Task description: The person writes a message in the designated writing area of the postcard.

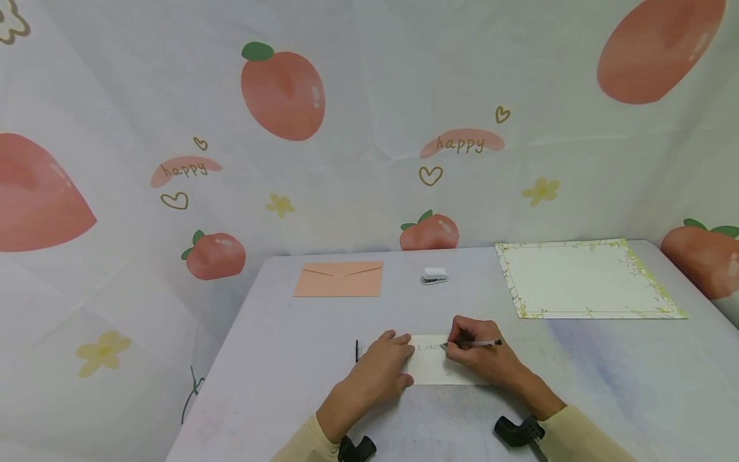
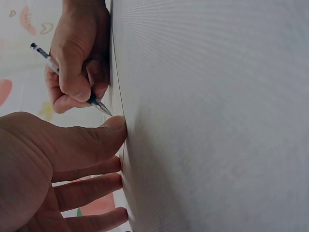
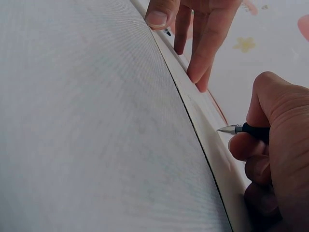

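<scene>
A small cream card (image 1: pixel 433 369) lies flat on the table, with a line of handwriting along its upper part. My right hand (image 1: pixel 487 359) pinches a gel pen (image 1: pixel 486 343) with a clear barrel and dark grip, its metal tip at the end of the writing. Fingers spread, my left hand (image 1: pixel 378 369) rests on the card's left end; the thumb (image 2: pixel 113 123) presses the near edge. Just beyond the left hand lies a slim dark piece (image 1: pixel 356 350), partly hidden, like a pen cap. The pen tip (image 3: pixel 226 129) is close over the card in the right wrist view.
At the back left lies a peach envelope (image 1: pixel 340 285), flap side up. A small white stapler (image 1: pixel 434 274) stands at the back middle. A large sheet with a floral border (image 1: pixel 589 282) lies at the back right. A printed cloth (image 1: pixel 358 128) hangs behind the table.
</scene>
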